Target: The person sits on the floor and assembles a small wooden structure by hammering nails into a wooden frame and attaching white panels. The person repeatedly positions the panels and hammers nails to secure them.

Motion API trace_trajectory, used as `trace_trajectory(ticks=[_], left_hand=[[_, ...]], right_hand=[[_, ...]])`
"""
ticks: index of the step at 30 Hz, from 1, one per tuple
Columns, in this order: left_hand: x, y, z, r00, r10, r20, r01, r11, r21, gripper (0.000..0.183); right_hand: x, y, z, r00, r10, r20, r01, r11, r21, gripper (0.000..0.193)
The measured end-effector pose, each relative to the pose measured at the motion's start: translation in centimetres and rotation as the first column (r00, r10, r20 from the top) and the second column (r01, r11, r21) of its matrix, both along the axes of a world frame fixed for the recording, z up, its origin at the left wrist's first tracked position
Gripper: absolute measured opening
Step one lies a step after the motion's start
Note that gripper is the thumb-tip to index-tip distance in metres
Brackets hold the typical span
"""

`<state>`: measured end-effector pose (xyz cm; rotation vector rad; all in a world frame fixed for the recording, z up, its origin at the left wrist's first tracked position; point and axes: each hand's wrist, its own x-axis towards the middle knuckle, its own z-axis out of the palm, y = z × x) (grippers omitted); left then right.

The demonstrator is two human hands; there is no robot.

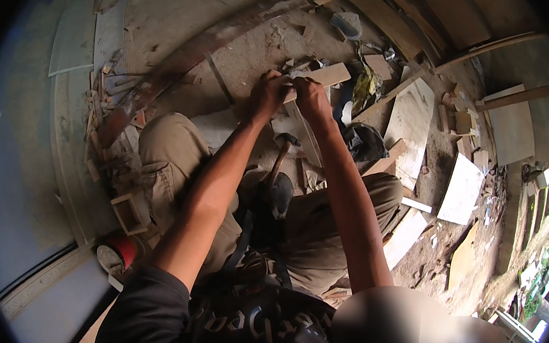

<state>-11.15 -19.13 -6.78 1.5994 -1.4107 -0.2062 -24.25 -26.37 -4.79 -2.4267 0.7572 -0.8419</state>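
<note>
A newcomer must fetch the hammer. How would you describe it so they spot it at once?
Start at the person's tan trousers. Between the forearms, a little lower in the picture than the left hand and right hand, is the hammer, its head end uppermost. A dark head on a slim wooden handle sets it apart from the flat, pale boards nearby.

Dark shirt, single row of pale gothic-style lettering across its front, running in an arc, partly crumpled and shadowed, too dim and distorted to read whole
</note>
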Motion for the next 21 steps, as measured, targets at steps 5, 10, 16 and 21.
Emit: trace_trajectory(ticks=[5,10,16,21], left_hand=[[0.4,0.1,-0.2,1.000,-0.025,0.001,0.025,1.000,0.017,0.013],[-0.8,0.2,0.7,1.000,-0.017,0.000,0.017,1.000,-0.025,0.010],[0.3,0.1,-1.1,0.999,0.034,-0.018,-0.033,0.999,0.035,0.013],[-0.7,-0.6,0.1,0.998,0.065,0.025,-0.066,0.996,0.053,0.015]], right_hand=[[0.5,0.5,-0.2,0.997,-0.060,-0.041,0.061,0.998,0.020,0.014],[-0.8,1.7,1.2,0.981,-0.162,0.109,0.162,0.987,0.006,0.017],[-2.7,14.0,-0.8,0.821,-0.562,0.101,0.485,0.779,0.398,0.024],[-4.7,23.2,-14.8,0.764,-0.575,-0.293,0.636,0.595,0.491,0.040]])
